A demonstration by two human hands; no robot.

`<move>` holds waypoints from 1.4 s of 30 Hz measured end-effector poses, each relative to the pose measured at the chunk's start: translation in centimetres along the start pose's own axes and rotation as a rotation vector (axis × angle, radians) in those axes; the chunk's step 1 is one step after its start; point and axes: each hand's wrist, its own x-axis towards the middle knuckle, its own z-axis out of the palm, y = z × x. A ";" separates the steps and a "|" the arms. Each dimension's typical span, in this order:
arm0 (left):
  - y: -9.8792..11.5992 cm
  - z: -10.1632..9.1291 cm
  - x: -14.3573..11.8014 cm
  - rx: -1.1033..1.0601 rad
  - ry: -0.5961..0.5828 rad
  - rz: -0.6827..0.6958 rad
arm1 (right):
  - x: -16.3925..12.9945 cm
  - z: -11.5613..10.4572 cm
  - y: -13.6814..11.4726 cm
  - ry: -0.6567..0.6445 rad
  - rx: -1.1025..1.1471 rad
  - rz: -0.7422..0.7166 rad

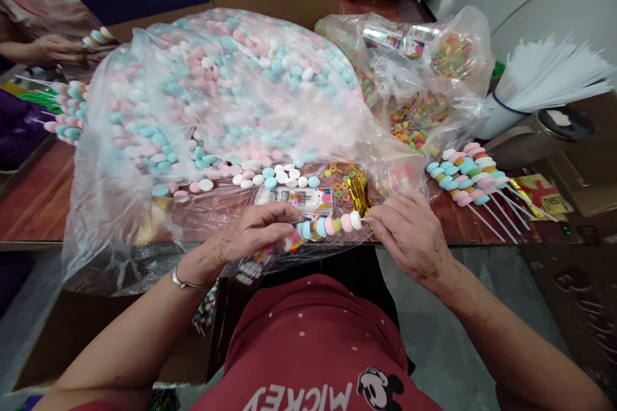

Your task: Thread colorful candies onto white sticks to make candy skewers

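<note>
With 12 o'clock straight ahead of the person, the candy skewer (330, 226) lies at the middle of the dial, held level just above the near table edge, its pink, white, blue and yellowish pieces strung in a row. At its 9 o'clock end the left hand (260, 228) is mostly closed, thumb and forefinger shut around the last pieces. A printed plastic sleeve (254, 268) hangs below that hand; I cannot tell whether the other fingers grip it. At the 3 o'clock end the right hand (409, 234) is also nearly closed, pinching the bare stick beside the outermost white piece.

Just beyond the skewer, towards 11 o'clock, lie printed packs (315, 198), with loose white, blue and pink candies (293, 174) past them. Gold ties (359, 189) sit near 1 o'clock, beside small ring candies (340, 187). A large clear bag (231, 77) of pastel candies fills 11 o'clock, and a second bag (409, 109) with coloured rings stands at 1 o'clock. Between 2 and 3 o'clock several strung skewers (467, 173) rest together; a cup (504, 115) of white sticks is farther off, at 2 o'clock. At 10 o'clock a co-worker's hand (55, 48) is near another skewer (98, 36)
</note>
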 end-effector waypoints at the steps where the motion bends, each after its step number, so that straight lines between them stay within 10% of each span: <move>1: 0.1 0.2 0.1 -0.010 0.019 0.021 | 0.1 -0.1 0.0 0.004 -0.005 -0.002; 13: -0.7 4.3 0.3 -0.252 0.284 0.073 | 0.0 -1.0 1.1 -0.022 0.073 0.037; 22: -2.6 7.7 0.9 -0.030 0.730 0.175 | -1.9 1.4 -1.6 -0.114 1.000 0.888; 26: -1.6 8.5 2.2 -0.052 0.665 0.235 | -1.2 3.9 -4.6 -0.129 1.342 0.994; 34: 0.1 8.2 1.9 -0.507 0.380 0.128 | -0.9 5.4 -5.1 0.136 1.296 1.022; 42: -2.0 7.8 0.9 -0.145 0.473 0.041 | -0.8 6.9 -5.1 0.141 1.200 0.902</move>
